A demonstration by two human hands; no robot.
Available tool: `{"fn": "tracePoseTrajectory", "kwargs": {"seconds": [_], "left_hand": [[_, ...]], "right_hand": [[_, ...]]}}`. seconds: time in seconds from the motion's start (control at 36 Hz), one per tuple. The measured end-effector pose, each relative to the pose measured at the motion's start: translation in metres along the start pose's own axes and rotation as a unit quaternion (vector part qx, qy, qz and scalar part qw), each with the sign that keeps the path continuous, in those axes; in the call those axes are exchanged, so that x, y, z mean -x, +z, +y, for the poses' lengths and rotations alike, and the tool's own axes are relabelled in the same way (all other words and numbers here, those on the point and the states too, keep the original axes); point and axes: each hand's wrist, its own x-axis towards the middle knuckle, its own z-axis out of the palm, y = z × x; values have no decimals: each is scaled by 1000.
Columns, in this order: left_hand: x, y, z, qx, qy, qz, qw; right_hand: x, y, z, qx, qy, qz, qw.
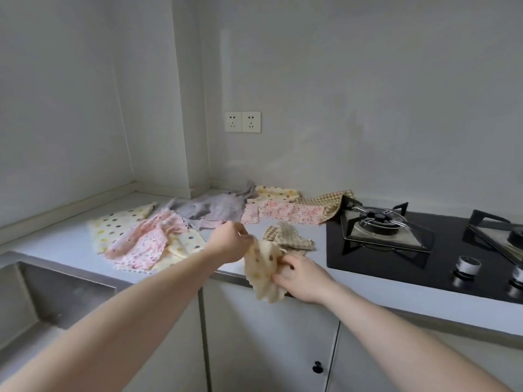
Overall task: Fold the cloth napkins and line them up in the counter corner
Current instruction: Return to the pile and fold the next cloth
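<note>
Barely begun, I judge: both hands [254, 258] pinch one dotted napkin [261, 267] at frame centre, while other napkins [147, 236] sprawl unfolded across the bench [56, 241].

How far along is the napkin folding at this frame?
Done, apparently: a row along the back wall, the dotted, floral and checked napkins. In hand: both the left hand and right hand grip a cream dotted napkin. Left: the loose pile, grey cloth and crumpled checked napkin.
</note>
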Motion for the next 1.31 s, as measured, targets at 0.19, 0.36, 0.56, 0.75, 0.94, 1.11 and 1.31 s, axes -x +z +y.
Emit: {"fn": "tracePoseTrajectory", "kwargs": {"seconds": [0.19,0.36,0.56,0.75,0.94,1.11,1.31], "left_hand": [[-22,-9,-20,17,-54,6,998],[-15,-8,-26,29,-62,82,994],[30,22,-34,35,7,120,992],[109,94,-78,195,38,187,962],[155,244,-204,119,-157,-61,978],[171,349,-310,22,-242,-267,932],[172,437,-371,-80,-183,-280,939]], "right_hand": [[-22,10,6,103,23,16,994],[-43,11,15,126,64,42,989],[-43,17,11,10,25,173,984],[66,78,1,-171,-264,252,915],[77,229,67,-68,-62,-108,990],[57,316,121,28,52,-281,958],[49,395,175,43,72,-342,936]]}}
